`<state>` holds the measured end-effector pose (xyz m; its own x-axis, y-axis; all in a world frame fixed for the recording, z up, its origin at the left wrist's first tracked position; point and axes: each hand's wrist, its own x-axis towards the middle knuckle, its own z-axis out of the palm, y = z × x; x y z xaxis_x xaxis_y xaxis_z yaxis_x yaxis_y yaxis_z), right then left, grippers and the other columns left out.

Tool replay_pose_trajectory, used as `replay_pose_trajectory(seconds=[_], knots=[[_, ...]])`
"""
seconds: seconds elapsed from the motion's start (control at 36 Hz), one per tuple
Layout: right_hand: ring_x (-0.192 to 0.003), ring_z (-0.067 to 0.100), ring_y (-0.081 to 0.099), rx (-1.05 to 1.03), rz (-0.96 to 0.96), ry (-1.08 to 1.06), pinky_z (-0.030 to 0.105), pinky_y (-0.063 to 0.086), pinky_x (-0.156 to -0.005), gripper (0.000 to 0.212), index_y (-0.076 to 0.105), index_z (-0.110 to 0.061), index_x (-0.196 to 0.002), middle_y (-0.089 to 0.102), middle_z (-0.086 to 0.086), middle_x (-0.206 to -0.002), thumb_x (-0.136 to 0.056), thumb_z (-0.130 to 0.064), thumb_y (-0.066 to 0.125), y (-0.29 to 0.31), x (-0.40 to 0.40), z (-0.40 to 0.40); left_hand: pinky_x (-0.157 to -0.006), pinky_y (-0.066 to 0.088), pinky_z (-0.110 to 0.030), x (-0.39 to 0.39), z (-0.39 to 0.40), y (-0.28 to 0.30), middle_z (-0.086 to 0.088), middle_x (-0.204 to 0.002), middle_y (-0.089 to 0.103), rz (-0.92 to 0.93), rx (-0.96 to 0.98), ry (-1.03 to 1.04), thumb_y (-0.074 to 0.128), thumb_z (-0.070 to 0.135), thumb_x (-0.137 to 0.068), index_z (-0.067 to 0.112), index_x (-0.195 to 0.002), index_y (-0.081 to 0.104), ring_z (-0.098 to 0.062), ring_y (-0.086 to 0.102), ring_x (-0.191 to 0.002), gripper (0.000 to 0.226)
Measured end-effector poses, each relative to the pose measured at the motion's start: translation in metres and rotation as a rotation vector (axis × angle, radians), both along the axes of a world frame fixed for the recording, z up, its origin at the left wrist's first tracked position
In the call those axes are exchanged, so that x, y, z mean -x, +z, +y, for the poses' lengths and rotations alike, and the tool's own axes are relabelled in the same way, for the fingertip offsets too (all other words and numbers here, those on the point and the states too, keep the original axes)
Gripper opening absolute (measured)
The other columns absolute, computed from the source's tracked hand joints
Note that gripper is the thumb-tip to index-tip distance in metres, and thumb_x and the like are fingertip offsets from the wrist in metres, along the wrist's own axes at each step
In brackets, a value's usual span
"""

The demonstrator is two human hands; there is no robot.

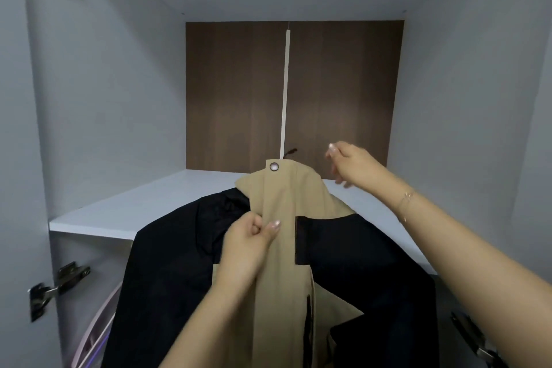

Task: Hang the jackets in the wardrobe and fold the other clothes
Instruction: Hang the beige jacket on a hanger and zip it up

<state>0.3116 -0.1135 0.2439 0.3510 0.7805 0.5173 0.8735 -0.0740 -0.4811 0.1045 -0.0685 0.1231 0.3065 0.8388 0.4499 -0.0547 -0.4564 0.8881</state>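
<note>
We pinch the jacket (286, 218) at its tan front with the left hand (251, 236), inside the wardrobe (89, 98); the right hand (352, 166), loose and empty beyond the collar, should seat the hanger hook (290, 152) squarely.

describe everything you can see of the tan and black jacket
The jacket hangs upright in front of the wardrobe shelf. A tan strip of smooth woven-looking cloth runs down its middle, with a metal snap at the collar top; the shoulders and sleeves are black. The left hand pinches the tan edge; the right hand is off it.
</note>
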Motion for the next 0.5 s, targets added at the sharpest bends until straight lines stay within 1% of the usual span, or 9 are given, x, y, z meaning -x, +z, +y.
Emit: replay_pose_trajectory(seconds=[0.06, 0.08, 0.11, 0.14, 0.17, 0.19, 0.28, 0.39, 0.5], knots=[[-0.093, 0.027, 0.063, 0.193, 0.043, -0.051, 0.038, 0.053, -0.078, 0.056, 0.057, -0.009, -0.117, 0.065, 0.008, -0.105, -0.102, -0.052, 0.024, -0.020, 0.002, 0.001, -0.059, 0.038, -0.027, 0.009, 0.007, -0.005, 0.000, -0.059, 0.044, -0.044, 0.086, -0.066, 0.066, 0.023, -0.092, 0.014, -0.066, 0.044, -0.013, 0.042, -0.058, 0.035], [-0.097, 0.023, 0.061, 0.291, 0.060, -0.063, 0.034, 0.049, -0.080, 0.062, 0.059, -0.011, -0.119, 0.063, 0.004, -0.109, -0.099, -0.059, 0.025, -0.030, 0.005, 0.003, -0.057, 0.039, -0.025, 0.012, 0.008, -0.007, 0.001, -0.059, 0.045, -0.044, 0.087, -0.068, 0.065, 0.023, -0.092, 0.014, -0.068, 0.045, -0.012, 0.042, -0.058, 0.033], [-0.096, 0.019, 0.059, 0.362, 0.087, -0.056, 0.031, 0.044, -0.079, 0.066, 0.062, -0.014, -0.117, 0.063, 0.001, -0.108, -0.095, -0.065, 0.027, -0.040, 0.007, 0.005, -0.055, 0.040, -0.022, 0.013, 0.008, -0.009, 0.002, -0.059, 0.048, -0.046, 0.076, -0.057, 0.064, 0.023, -0.093, 0.013, -0.070, 0.047, -0.011, 0.044, -0.057, 0.031], [-0.089, 0.015, 0.059, 0.389, 0.119, -0.037, 0.029, 0.041, -0.074, 0.067, 0.066, -0.015, -0.105, 0.064, -0.002, -0.100, -0.092, -0.070, 0.030, -0.049, 0.009, 0.007, -0.055, 0.041, -0.020, 0.013, 0.008, -0.012, 0.003, -0.060, 0.051, -0.045, 0.056, -0.034, 0.063, 0.022, -0.093, 0.012, -0.072, 0.050, -0.009, 0.046, -0.057, 0.028], [-0.078, 0.013, 0.056, 0.368, 0.147, -0.021, 0.028, 0.039, -0.068, 0.067, 0.063, -0.012, -0.089, 0.063, -0.003, -0.087, -0.090, -0.071, 0.034, -0.057, 0.010, 0.010, -0.055, 0.042, -0.018, 0.013, 0.007, -0.014, 0.002, -0.061, 0.054, -0.045, 0.034, 0.001, 0.063, 0.022, -0.093, 0.011, -0.074, 0.052, -0.008, 0.048, -0.058, 0.025], [-0.068, 0.014, 0.052, 0.317, 0.161, -0.016, 0.027, 0.036, -0.063, 0.063, 0.055, -0.010, -0.077, 0.058, -0.002, -0.076, -0.089, -0.070, 0.038, -0.065, 0.011, 0.011, -0.055, 0.041, -0.015, 0.013, 0.005, -0.016, 0.002, -0.063, 0.055, -0.044, 0.011, 0.043, 0.063, 0.022, -0.093, 0.011, -0.076, 0.053, -0.006, 0.049, -0.059, 0.023], [-0.058, 0.015, 0.044, 0.225, 0.087, -0.081, 0.028, 0.032, -0.056, 0.054, 0.043, -0.015, -0.063, 0.048, -0.002, -0.062, -0.089, -0.062, 0.045, -0.078, 0.016, 0.009, -0.055, 0.042, -0.008, 0.018, 0.000, -0.023, 0.004, -0.073, 0.064, -0.085, -0.021, 0.168, 0.069, 0.022, -0.088, 0.017, -0.079, 0.057, 0.000, 0.056, -0.060, 0.016], [-0.071, 0.022, 0.053, 0.139, -0.132, -0.203, 0.030, 0.031, -0.055, 0.044, 0.044, -0.016, -0.064, 0.052, -0.003, -0.068, -0.093, -0.050, 0.044, -0.089, 0.037, 0.001, -0.060, 0.042, -0.005, 0.033, -0.007, -0.036, 0.008, -0.079, 0.064, -0.077, -0.072, 0.259, 0.074, 0.023, -0.085, 0.025, -0.084, 0.057, 0.007, 0.058, -0.068, 0.017], [-0.069, 0.021, 0.051, -0.096, -0.122, -0.188, 0.030, 0.029, -0.051, 0.044, 0.043, -0.016, -0.063, 0.051, -0.004, -0.064, -0.096, -0.045, 0.049, -0.095, 0.065, -0.023, -0.061, 0.044, -0.011, 0.063, -0.011, -0.040, 0.008, -0.090, 0.059, 0.024, -0.131, 0.252, 0.080, 0.025, -0.078, 0.030, -0.092, 0.054, -0.001, 0.057, -0.070, 0.030]])
